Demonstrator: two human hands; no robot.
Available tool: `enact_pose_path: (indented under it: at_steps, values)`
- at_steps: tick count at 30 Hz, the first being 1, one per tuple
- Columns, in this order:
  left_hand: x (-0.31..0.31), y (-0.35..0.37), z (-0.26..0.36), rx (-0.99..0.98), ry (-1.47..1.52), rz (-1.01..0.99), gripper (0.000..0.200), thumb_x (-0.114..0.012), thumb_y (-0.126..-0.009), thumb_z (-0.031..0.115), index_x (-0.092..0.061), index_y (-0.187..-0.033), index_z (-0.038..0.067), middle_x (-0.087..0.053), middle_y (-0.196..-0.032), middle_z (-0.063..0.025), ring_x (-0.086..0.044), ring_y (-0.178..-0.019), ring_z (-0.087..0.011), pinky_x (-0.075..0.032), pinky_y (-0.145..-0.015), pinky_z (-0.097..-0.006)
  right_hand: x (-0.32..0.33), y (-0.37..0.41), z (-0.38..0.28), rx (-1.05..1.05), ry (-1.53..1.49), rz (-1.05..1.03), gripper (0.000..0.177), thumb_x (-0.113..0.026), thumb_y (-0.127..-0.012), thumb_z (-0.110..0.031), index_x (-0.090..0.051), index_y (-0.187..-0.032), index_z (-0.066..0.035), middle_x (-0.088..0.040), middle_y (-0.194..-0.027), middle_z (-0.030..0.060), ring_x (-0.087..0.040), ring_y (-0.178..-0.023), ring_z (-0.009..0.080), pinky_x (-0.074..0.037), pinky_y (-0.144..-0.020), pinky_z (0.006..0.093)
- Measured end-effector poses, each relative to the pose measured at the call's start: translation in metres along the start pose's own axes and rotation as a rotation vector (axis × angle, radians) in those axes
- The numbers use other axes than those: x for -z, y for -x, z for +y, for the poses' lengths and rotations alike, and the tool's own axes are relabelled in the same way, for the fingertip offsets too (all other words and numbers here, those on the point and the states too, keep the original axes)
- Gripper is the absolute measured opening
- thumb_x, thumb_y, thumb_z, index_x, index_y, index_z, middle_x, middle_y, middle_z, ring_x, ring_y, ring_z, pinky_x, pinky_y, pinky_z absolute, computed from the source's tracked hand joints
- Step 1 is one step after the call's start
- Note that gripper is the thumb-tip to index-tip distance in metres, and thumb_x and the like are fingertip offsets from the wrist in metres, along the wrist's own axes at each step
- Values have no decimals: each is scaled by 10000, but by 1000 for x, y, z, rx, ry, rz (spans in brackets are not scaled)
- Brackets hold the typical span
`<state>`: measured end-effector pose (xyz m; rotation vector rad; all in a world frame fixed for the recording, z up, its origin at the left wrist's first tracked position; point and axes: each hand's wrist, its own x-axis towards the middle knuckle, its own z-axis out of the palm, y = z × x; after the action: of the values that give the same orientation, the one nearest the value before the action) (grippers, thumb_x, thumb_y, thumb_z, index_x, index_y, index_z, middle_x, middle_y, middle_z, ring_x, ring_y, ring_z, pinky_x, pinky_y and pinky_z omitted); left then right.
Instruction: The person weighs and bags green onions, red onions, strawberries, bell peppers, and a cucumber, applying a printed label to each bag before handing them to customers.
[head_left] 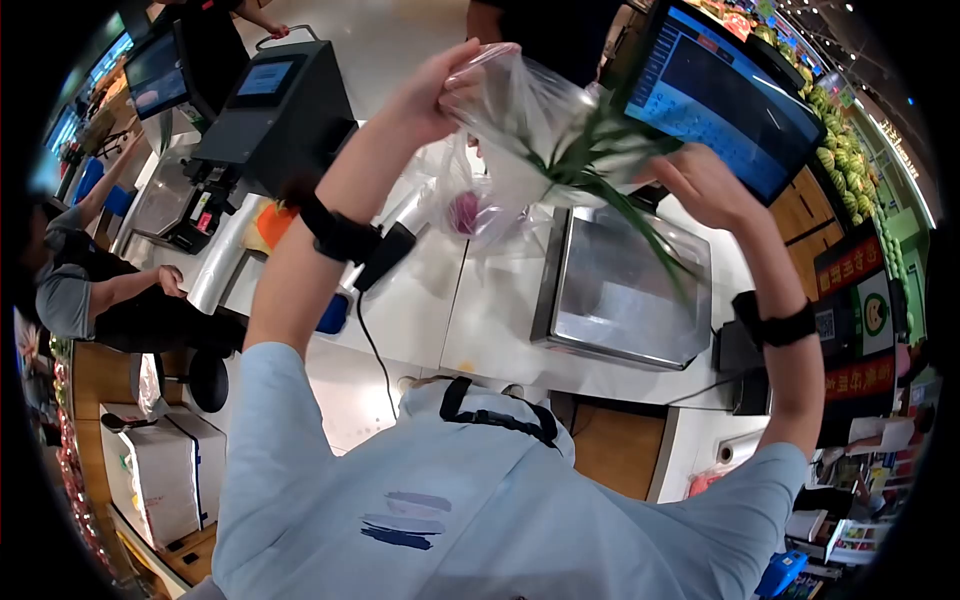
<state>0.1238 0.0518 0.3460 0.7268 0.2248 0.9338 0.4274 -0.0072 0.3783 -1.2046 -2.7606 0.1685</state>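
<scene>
My left hand is closed on the gathered end of a clear plastic bag, held up over the counter. Long green leaves lie in or against the bag, some trailing down over the metal scale. Across from it, my right hand is curled with its fingertips pinched at the bag's right side, close to the leaves. Below my left hand, another clear bag holding a round purple-red item sits on the counter.
A touch screen stands behind the scale at right. At left are a dark weighing machine, a roll of plastic bags and a co-worker's arm. A black cable hangs over the counter's front edge.
</scene>
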Motion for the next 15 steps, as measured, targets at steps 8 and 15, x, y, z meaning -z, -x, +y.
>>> enact_pose_path:
  at_steps: [8,15]
  values:
    - [14,-11,27,172,-506,42,371,-420,-935,310,-528,-1170,44,-290,-461,108,-248,-363,14,-212,-315,-130,-3,-19,-26,368,323,155,110,-609,-630,-36,-612,-736,-67,-594,-757,33,-530,-799,217,-400,-768,327]
    - [34,6,-17,207,-764,181,366,-410,-936,335,-579,-1097,53,-304,-449,113,-250,-373,-9,-184,-344,-184,-45,-1,-31,383,259,207,183,-604,-569,-10,-606,-735,-87,-582,-739,31,-513,-725,220,-390,-695,331]
